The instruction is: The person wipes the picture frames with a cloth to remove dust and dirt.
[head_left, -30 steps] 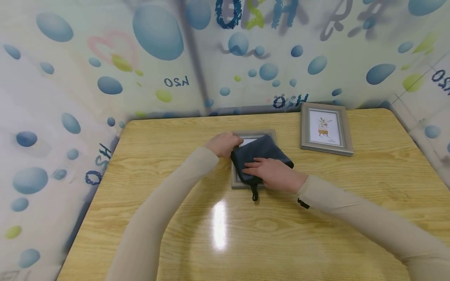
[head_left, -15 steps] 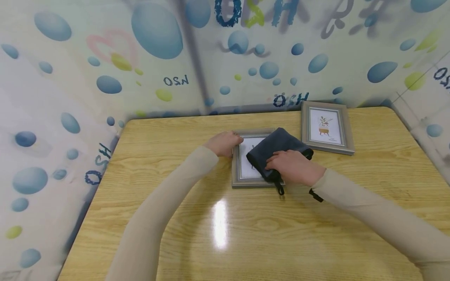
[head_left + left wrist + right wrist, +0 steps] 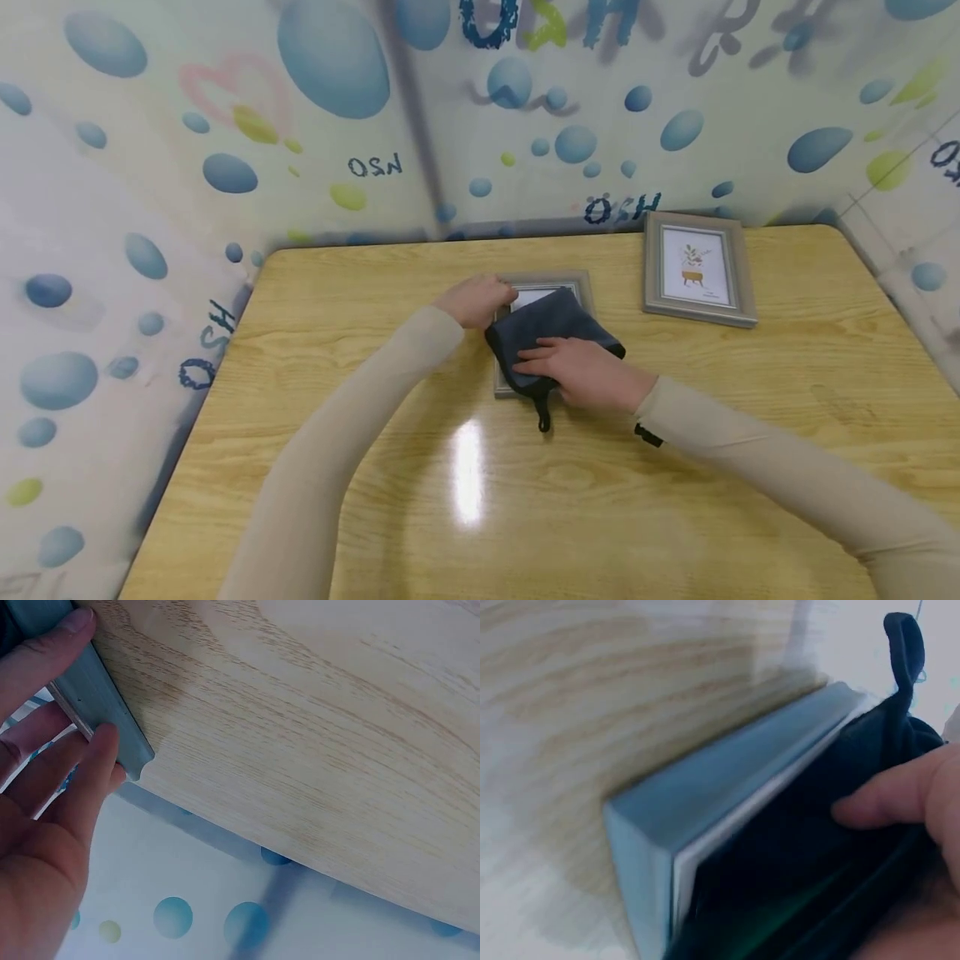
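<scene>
On the wooden table lies a grey-brown picture frame (image 3: 583, 286), mostly covered by a dark blue-grey cloth (image 3: 547, 321) with black edging and a hanging loop. My left hand (image 3: 472, 302) holds the frame's upper left side. In the left wrist view its thumb (image 3: 64, 637) lies over the grey moulding (image 3: 109, 705), with fingers against the outer edge. My right hand (image 3: 588, 369) presses on the cloth, fingers stretched across it. The right wrist view shows a digit (image 3: 881, 801) on the dark cloth (image 3: 780, 825), beside the frame's edge (image 3: 712, 780). Most of the frame's picture is hidden.
A second picture frame (image 3: 742, 283) with a potted-plant print lies at the table's back right. The wooden table (image 3: 637, 508) ends at a printed wall (image 3: 465, 108) with blue and green drops. A bright light reflection shows near the middle.
My right hand slid the cloth right, uncovering much of the picture, then brought it back left over the frame. Its fingers are now straighter than half a second ago. The left hand keeps its hold.
</scene>
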A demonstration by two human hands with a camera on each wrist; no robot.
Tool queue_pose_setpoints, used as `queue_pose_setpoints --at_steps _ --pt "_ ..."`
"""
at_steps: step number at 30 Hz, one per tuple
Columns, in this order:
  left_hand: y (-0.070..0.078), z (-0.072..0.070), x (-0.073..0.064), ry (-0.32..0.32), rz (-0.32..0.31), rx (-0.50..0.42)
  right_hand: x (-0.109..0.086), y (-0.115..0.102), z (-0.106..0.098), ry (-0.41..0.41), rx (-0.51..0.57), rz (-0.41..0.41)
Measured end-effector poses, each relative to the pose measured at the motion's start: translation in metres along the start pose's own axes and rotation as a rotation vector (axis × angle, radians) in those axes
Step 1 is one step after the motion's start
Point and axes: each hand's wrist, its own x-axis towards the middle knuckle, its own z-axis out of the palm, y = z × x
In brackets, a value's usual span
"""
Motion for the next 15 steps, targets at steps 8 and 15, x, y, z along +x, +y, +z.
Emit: queue_pose_setpoints --at_steps 8,15 --pt "-0.001 0.0 0.002 -0.027 0.004 -0.037 -0.017 0.011 -0.015 -0.094 0.003 0.061" --pt "0.001 -0.002 0.001 -0.014 0.015 -0.031 -0.033 0.021 -0.029 -0.099 -0.018 0.128"
